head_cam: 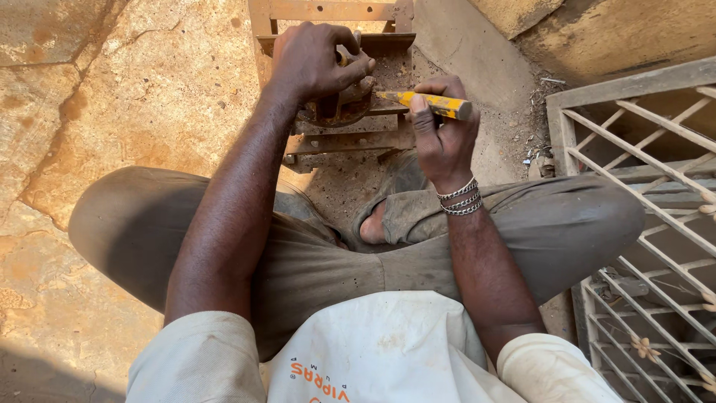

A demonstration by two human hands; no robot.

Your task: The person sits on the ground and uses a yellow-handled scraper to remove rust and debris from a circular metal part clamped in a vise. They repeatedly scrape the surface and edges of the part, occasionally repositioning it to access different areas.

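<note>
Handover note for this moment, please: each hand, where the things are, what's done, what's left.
Left hand: closed over the top of a rusty metal part seated on the rusted metal frame, steadying it.
Right hand: grips a yellow-handled tool, tip pointed at the part beside the left hand's fingers.
Frame lies on the ground in front of the crossed legs; metal grilles stand to the right.
Done: part seated on the frame, tool set against it.
Left: cannot tell how far the work on the part has got.

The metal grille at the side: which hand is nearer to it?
Right. The right hand, holding a yellow tool, is beside the grille; the left hand is farther away, on the rusty frame.
</note>
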